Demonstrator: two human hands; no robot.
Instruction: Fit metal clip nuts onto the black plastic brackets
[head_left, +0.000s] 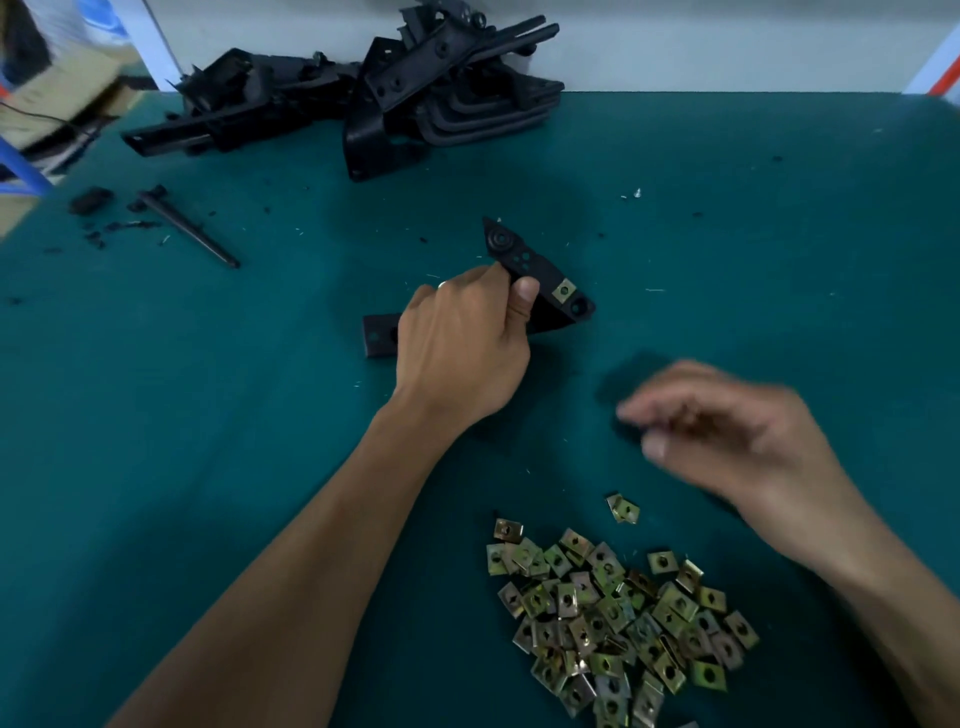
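One black plastic bracket (540, 280) sits mid-table, pinched by the left hand (462, 343), a gold metal clip nut (564, 290) on it. The blurry right hand (737, 436), at four o'clock, has unclear fingers. Many loose gold clip nuts (618, 618) lie at six o'clock.

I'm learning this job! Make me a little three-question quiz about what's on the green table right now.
1. True or false: the bracket held in the left hand already has a clip nut fitted on it.
2. Where is the pile of loose clip nuts? A) far by the wall B) near the person, beside the right hand C) under the left hand
3. Fill in: the heap of black brackets lies at the ____ edge of the table.

Key: 1 true; 2 B; 3 far. The right hand is blurred, so its grip cannot be judged.
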